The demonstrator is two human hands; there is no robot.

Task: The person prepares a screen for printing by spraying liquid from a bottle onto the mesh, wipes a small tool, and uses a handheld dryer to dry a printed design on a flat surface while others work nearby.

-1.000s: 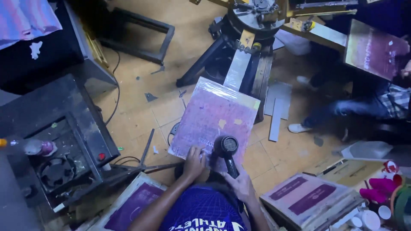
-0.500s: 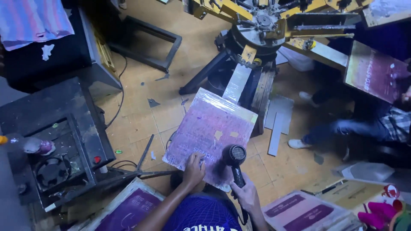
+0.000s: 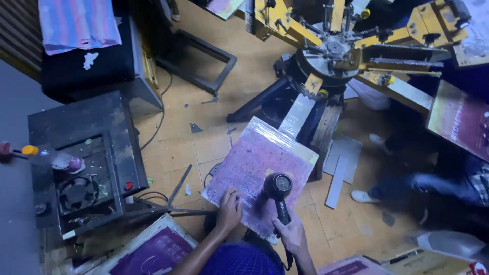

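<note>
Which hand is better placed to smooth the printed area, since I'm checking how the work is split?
Left, probably. The left hand lies flat and free on the purple platen board, beside the print. The right hand is closed around the black hair dryer.

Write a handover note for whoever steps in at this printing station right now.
Left hand: flat on the near edge of the purple-stained platen, steadying it.
Right hand: gripping the black hair dryer by its handle, nozzle aimed at the platen surface.
The platen sits on an arm of the yellow carousel press.
Done: cannot tell how dry the surface is.
Left: no garment lies on the platen yet.
</note>
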